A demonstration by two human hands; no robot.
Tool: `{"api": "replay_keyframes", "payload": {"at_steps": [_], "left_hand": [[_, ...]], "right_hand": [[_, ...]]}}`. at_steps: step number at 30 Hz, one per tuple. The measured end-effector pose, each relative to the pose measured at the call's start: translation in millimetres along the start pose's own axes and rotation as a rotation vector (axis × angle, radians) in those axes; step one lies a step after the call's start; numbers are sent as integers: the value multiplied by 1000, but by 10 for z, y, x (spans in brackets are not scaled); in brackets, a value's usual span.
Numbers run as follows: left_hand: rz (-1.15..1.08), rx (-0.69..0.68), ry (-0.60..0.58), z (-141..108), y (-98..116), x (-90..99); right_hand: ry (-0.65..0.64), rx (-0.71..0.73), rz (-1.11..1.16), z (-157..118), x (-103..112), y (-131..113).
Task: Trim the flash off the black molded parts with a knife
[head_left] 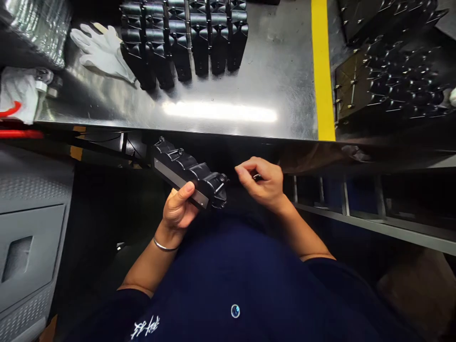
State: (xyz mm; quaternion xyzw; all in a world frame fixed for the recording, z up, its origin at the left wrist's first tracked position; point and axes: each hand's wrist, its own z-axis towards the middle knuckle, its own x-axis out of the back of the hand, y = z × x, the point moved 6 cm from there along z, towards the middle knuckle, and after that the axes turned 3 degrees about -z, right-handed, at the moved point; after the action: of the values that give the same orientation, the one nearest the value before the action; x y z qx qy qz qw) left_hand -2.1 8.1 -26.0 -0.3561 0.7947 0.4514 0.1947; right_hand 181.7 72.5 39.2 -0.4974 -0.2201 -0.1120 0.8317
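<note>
Left hand (180, 209) pinched black scalloped housing (190, 170) near one end, thumb on flat grey strip (174, 177); piece held off front edge of shiny metal surface (278, 71). Right hand (263, 183) beside it, fingers curled, couldn't tell if pinching anything. Housing looked light, stiff, slick plastic; strip side seemed best grip, avoiding lugs (181, 151)

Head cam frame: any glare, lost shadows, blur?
Head view: white glare streak on the bench, near its front edge; head view: deep shadow under it hides detail; head view: left hand and black part look fairly crisp.
</note>
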Motion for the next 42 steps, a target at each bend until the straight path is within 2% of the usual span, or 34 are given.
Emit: {"api": "replay_keyframes", "payload": {"at_steps": [2, 5, 7, 12, 15, 18, 20, 24, 29, 34, 39, 42], "left_hand": [[99, -12, -68, -47, 28, 5], [159, 11, -111, -78, 51, -8], [98, 39, -92, -70, 57, -27], [7, 124, -48, -46, 25, -82], [24, 161, -84, -56, 5, -107], [32, 163, -106, -66, -1, -106], [41, 153, -104, -62, -5, -95], [29, 151, -80, -40, -30, -82], [-108, 163, -70, -28, -68, -104], [-218, 161, -49, -32, -71, -97], [-199, 231, 76, -33, -100, -97], [-242, 268, 156, -42, -93, -157]], "right_hand": [[39, -150, -89, 14, 117, 209], [-5, -162, -170, 63, 188, 306], [-92, -87, -124, 92, 148, 208], [-465, 235, 34, 111, -133, -243], [-577, 379, 16, 124, -223, -373], [-637, 422, -42, 121, -262, -398], [-617, 416, -75, 122, -255, -389], [-495, 424, -134, 115, -208, -369], [-331, 451, -231, 126, -185, -355], [-326, 468, -258, 115, -219, -337], [-264, 416, -278, 116, -191, -305], [-321, 403, -314, 119, -219, -294]]}}
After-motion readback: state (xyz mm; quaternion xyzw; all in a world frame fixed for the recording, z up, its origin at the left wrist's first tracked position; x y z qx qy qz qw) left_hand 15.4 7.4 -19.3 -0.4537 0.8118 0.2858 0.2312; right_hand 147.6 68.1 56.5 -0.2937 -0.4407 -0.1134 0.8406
